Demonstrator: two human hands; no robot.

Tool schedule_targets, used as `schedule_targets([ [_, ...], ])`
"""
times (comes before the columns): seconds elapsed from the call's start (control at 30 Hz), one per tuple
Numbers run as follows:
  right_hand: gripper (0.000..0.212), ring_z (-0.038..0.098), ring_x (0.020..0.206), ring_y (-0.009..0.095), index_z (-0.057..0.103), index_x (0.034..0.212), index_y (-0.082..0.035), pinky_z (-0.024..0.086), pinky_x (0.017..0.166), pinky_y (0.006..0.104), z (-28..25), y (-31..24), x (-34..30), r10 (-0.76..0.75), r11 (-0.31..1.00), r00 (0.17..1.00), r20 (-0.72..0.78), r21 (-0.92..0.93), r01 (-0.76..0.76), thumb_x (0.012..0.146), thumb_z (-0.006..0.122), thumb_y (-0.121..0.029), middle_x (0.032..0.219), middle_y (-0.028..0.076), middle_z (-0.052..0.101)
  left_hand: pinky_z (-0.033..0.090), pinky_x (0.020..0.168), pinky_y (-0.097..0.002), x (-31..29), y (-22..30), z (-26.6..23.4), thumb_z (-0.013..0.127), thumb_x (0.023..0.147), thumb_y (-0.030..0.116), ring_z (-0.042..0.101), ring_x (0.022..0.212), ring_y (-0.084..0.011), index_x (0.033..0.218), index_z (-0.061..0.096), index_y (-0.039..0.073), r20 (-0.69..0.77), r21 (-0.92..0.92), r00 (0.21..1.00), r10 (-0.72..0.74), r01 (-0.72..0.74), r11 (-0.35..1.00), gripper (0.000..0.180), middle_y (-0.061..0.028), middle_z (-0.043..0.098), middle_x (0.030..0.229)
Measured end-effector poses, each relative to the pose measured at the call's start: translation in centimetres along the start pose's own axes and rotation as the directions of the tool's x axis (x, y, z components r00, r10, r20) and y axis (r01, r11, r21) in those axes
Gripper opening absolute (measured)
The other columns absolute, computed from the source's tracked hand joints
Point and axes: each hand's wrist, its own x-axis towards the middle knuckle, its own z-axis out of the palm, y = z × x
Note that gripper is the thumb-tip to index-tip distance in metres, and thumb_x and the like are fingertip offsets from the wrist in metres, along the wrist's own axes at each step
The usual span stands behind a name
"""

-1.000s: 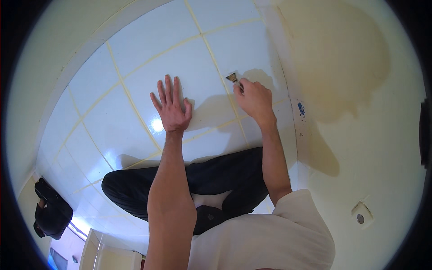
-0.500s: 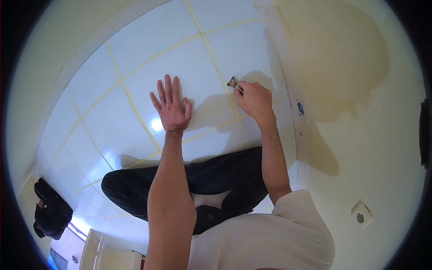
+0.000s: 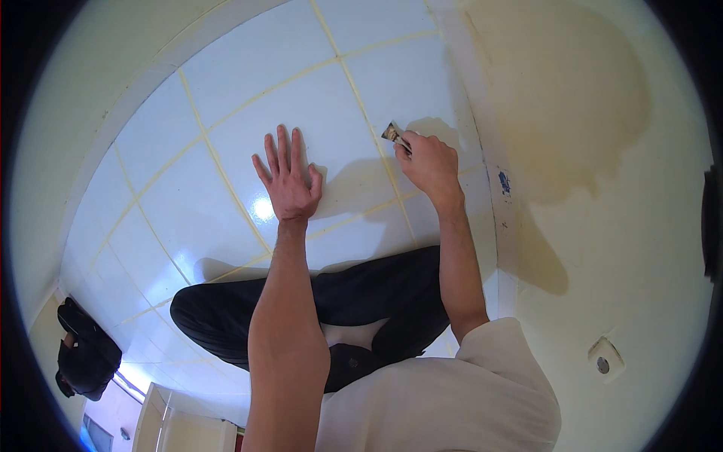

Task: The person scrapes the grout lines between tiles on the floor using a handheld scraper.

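My right hand [image 3: 428,164] grips a small scraper [image 3: 391,132] whose flared, stained metal blade sticks out past the fingers toward the upper left. The blade lies over the white floor tile, close to a yellowish grout line [image 3: 367,120]; whether it touches the tile is hard to tell. Most of the scraper's handle is hidden inside the hand. Palm down on the glossy tiled floor [image 3: 279,98], my left hand [image 3: 292,184] rests with its fingers spread and nothing in it.
A pale wall [image 3: 557,248] with a large brownish stain [image 3: 557,98] rises on the right, carrying a small square fitting [image 3: 603,361]. My folded legs [image 3: 361,290] in dark trousers lie below the hands. Far left is a dark bundle [image 3: 90,365], its kind unclear.
My right hand and the scraper have shifted slightly to the right. The left hand stays almost in place on the tile.
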Motion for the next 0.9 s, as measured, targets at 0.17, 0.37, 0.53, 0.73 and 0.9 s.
schedule_targets([
  [0.17,0.023,0.071,0.076,0.038,0.073,0.095,-0.008,0.054,0.071,0.0487,-0.6,0.0,0.1,0.027,0.999,0.994,0.106,-0.035,-0.024,0.092,0.066,-0.03,0.077,0.014,0.072,0.004,0.128,-0.0646,0.0,-0.1,0.0,0.054,0.091,0.029,0.013,0.163,-0.0328,0.165,0.034,0.018,-0.002,-0.003,1.0,-0.002,0.002,1.0,0.077,-0.0065,0.021,0.175],
  [0.37,0.022,0.071,0.078,0.038,0.074,0.096,-0.01,0.055,0.072,0.0483,-0.8,0.4,0.4,0.031,0.998,0.99,0.138,-0.053,-0.024,0.093,0.066,-0.03,0.08,0.013,0.073,0.005,0.128,-0.065,0.0,0.0,0.1,0.054,0.091,0.03,0.013,0.163,-0.0327,0.165,0.035,0.018,-0.007,-0.011,1.0,0.001,-0.001,1.0,0.077,-0.0064,0.021,0.175],
  [0.53,0.021,0.071,0.079,0.037,0.074,0.097,-0.01,0.055,0.073,0.048,-0.8,0.5,0.6,0.014,1.0,0.998,0.069,0.021,-0.015,0.094,0.066,-0.03,0.083,0.013,0.074,0.005,0.128,-0.0642,0.0,-0.1,0.0,0.053,0.092,0.029,0.015,0.162,-0.0337,0.166,0.032,0.017,-0.013,-0.004,1.0,0.006,-0.006,1.0,0.078,-0.0072,0.022,0.175],
  [0.73,0.024,0.07,0.077,0.037,0.073,0.102,-0.01,0.054,0.071,0.0474,-0.8,1.1,0.6,-0.032,0.999,0.995,0.097,-0.008,0.033,0.099,0.065,-0.032,0.082,0.012,0.073,0.004,0.128,-0.0643,0.0,-0.1,0.1,0.053,0.093,0.03,0.013,0.163,-0.033,0.166,0.032,0.018,-0.004,0.005,1.0,0.008,-0.008,1.0,0.077,-0.0063,0.021,0.176],
  [0.9,0.022,0.069,0.078,0.036,0.071,0.102,-0.008,0.052,0.071,0.0472,-2.8,-0.5,0.2,-0.04,0.994,0.993,0.111,0.107,0.028,0.1,0.067,-0.03,0.082,0.012,0.073,0.004,0.128,-0.0643,-0.1,-0.2,0.1,0.053,0.093,0.029,0.013,0.163,-0.0331,0.166,0.032,0.018,0.002,0.015,1.0,0.0,0.0,1.0,0.077,-0.0064,0.02,0.176],
])
